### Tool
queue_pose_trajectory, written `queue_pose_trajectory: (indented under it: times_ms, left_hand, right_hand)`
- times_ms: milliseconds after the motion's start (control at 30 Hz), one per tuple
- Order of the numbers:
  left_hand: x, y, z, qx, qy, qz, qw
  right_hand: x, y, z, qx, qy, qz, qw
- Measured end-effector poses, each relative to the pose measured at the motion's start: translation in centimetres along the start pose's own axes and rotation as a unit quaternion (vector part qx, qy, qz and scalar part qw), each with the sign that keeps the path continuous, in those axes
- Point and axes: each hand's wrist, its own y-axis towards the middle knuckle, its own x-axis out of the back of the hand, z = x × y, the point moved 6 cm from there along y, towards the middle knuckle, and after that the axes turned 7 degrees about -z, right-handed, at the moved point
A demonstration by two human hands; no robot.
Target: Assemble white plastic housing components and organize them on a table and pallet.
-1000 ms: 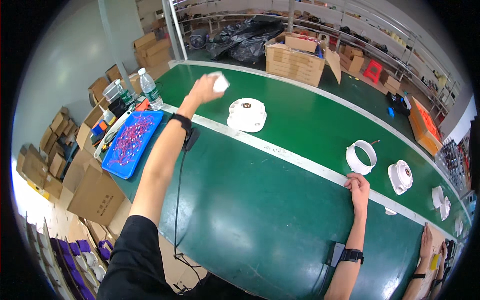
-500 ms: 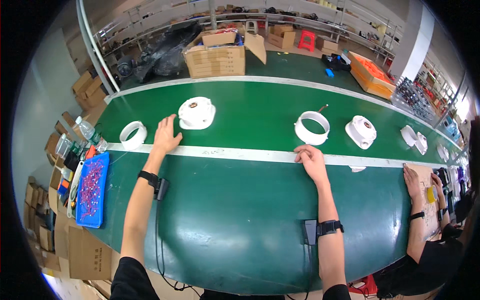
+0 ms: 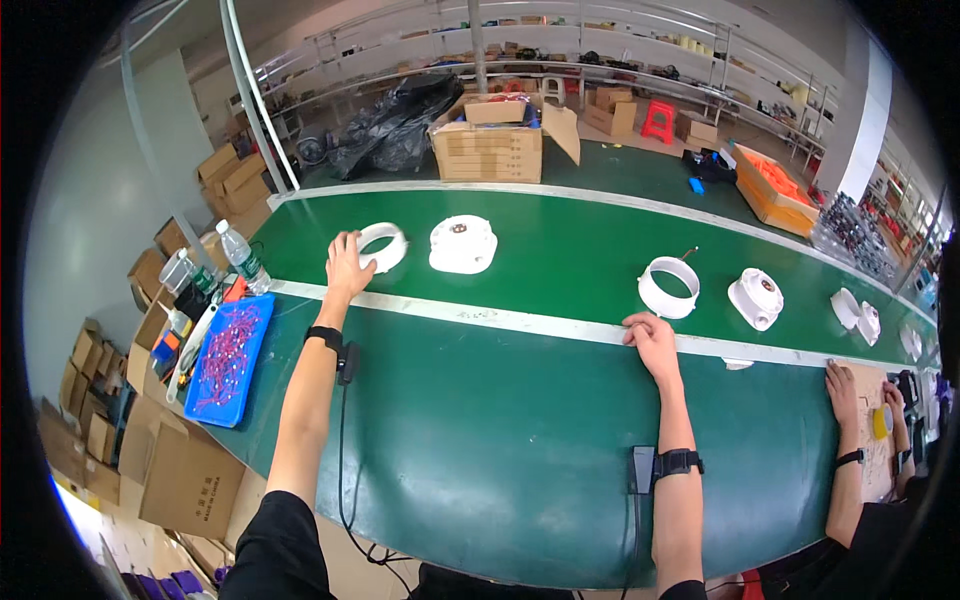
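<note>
So the white ring (image 3: 396, 252) is sitting on the green belt (image 3: 565, 245), right up against the left hand (image 3: 346, 266), just off to the right of the palm. The fingers are around its left rim with the thumb along the near side, so the grip is partly open, roughly a loose C shape. It's definitely on the ring, but whether it's really clamped or just resting there, can't tell from this angle. A round white housing (image 3: 463, 246) is near the ring, on its right, with a visible gap between them. The right hand (image 3: 653, 345) is well away, down on the pale strip (image 3: 500, 318) along the belt's near edge — fingers loosely curled in, and the undersides are hidden, so no telling if anything's tucked in there. A second white ring (image 3: 654, 300) stands on the belt just beyond those knuckles, apart from them, with a second housing (image 3: 756, 300) to its right. Over on the person's left there's a blue tray (image 3: 222, 413) full of reddish wires (image 3: 230, 350) on the green table (image 3: 520, 430), plus a clear bottle (image 3: 243, 257) just past it.
</note>
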Motion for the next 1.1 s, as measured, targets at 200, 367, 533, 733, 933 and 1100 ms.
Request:
queue_pose_trajectory:
  times_ms: [200, 367, 533, 733, 933, 1100]
  left_hand:
    - [9.9, -9.0, -3.8, -0.131, -0.114, 0.245, 0.954]
    - [25.6, -23.9, -1.3, -0.070, -0.061, 0.219, 0.971]
    - [27.7, -28.9, 1.3, 0.078, -0.182, -0.015, 0.980]
    - [30.0, -29.7, -0.1, 0.054, -0.189, -0.088, 0.977]
    - [32.4, -28.2, -1.2, -0.026, -0.242, -0.103, 0.964]
    - [40.2, -35.0, 6.7, 0.237, -0.364, -0.017, 0.901]
  right_hand:
    - [-1.1, 1.9, -0.7, -0.006, -0.002, 0.041, 0.999]
    - [-1.1, 2.8, -1.8, 0.062, -0.101, 0.035, 0.992]
    - [-24.5, 5.3, 1.4, 0.188, -0.119, 0.313, 0.923]
    - [-46.7, -8.9, 11.4, 0.192, -0.067, 0.595, 0.778]
    - [-51.6, -21.3, 17.6, 0.137, -0.119, 0.714, 0.676]
    - [-50.5, -27.5, 29.4, 0.114, -0.237, 0.813, 0.520]
